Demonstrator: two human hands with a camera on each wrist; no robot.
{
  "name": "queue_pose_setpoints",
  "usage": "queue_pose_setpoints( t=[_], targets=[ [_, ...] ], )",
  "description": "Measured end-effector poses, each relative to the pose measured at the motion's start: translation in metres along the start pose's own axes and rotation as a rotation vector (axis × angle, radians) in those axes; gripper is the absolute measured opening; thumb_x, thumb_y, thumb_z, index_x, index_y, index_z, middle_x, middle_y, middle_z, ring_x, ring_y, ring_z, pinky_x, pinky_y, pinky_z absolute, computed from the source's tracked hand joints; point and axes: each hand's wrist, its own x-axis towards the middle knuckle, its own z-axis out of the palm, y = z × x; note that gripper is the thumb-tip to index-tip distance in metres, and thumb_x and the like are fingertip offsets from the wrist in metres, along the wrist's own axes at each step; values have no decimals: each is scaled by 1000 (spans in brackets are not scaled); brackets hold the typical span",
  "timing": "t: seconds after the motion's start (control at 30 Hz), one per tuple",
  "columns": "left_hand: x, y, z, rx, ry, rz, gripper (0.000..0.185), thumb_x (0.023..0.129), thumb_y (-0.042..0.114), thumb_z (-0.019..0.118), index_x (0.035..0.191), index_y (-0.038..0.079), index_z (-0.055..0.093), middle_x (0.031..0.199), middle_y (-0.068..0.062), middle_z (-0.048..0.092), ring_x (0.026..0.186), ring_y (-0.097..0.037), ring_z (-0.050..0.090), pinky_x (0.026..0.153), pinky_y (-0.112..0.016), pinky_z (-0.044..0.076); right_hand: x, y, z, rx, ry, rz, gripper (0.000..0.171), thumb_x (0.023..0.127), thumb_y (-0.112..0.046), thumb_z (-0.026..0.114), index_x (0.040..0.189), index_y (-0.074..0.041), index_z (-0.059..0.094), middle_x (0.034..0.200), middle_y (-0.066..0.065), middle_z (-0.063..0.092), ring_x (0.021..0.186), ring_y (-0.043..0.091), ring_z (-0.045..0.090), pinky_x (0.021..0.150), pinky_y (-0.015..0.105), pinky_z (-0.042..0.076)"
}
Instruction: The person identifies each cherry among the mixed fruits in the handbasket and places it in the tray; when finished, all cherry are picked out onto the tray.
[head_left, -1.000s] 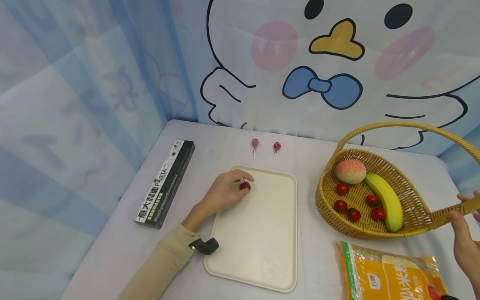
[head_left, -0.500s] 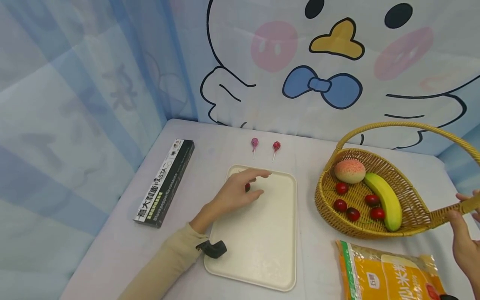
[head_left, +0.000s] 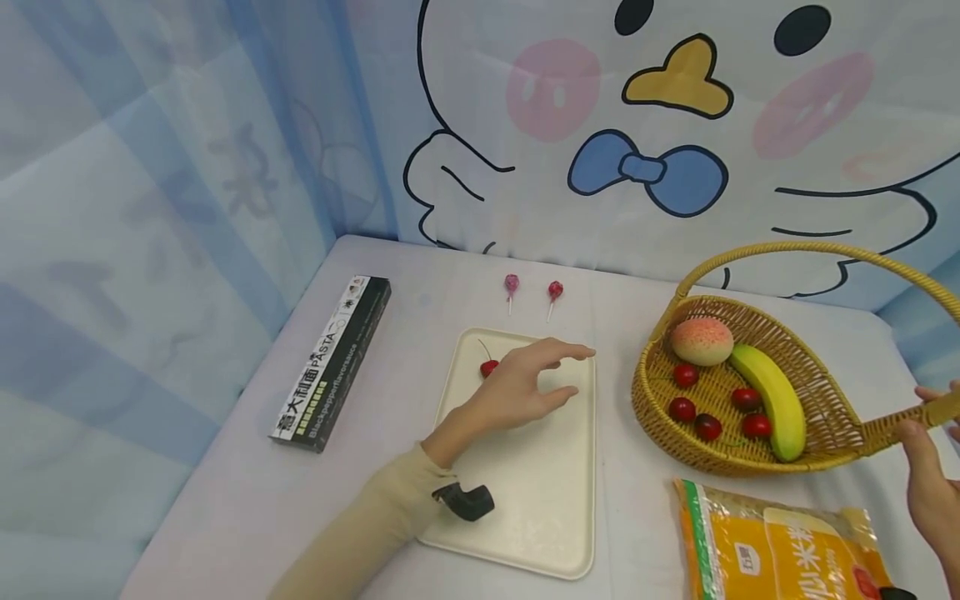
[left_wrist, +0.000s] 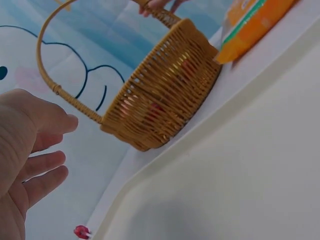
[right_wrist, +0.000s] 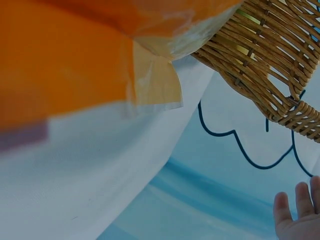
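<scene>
My left hand (head_left: 525,387) hovers over the cream tray (head_left: 525,500), fingers spread and thumb apart, holding nothing. Just behind its knuckles a red cherry (head_left: 488,367) with a thin stem lies on the tray's far left part. In the left wrist view the fingers (left_wrist: 45,170) are loosely bent, with no object between them. At the right edge my right hand (head_left: 930,483) holds the handle of a wicker basket (head_left: 652,425), thumb on the near side and fingers beyond. Inside lie a banana (head_left: 783,408), a peach (head_left: 702,341) and several cherries (head_left: 707,427).
A black pasta box (head_left: 333,362) lies left of the tray. Two lollipops, one purple (head_left: 512,283) and one red (head_left: 555,290), lie behind it. An orange bag of millet (head_left: 787,542) is in front of the basket. A printed curtain (head_left: 525,192) hangs behind the table.
My left hand has let go of the cherry on the tray, opened its fingers and moved right. The right hand stays at the basket handle.
</scene>
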Motion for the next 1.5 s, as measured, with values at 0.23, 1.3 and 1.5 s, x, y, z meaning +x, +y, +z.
queue_pose_setpoints(
  t=[0.23, 1.3, 1.5],
  targets=[
    [14, 10, 13, -3, -14, 26, 50, 96, 8, 77, 144, 15, 65, 143, -3, 68, 134, -20, 64, 111, -23, 53, 2, -1, 0, -6, 3, -1, 57, 111, -4, 52, 164, -22, 40, 145, -51, 38, 147, -17, 36, 133, 26, 18],
    [65, 42, 59, 108, -120, 95, 47, 99, 21, 77, 145, 20, 65, 160, -3, 54, 153, -17, 47, 126, -21, 34, 0, 1, 1, 12, -3, -35, 48, 109, -2, 54, 157, -7, 50, 143, -51, 39, 153, -7, 34, 129, 21, 19],
    [76, 50, 69, 103, -139, 126, 46, 98, 20, 77, 143, 18, 66, 155, -2, 58, 143, -14, 52, 120, -12, 33, 0, 1, 1, 3, -7, -19, 36, 109, -1, 54, 143, 9, 58, 162, -26, 41, 157, 0, 32, 127, 19, 19]
  ],
)
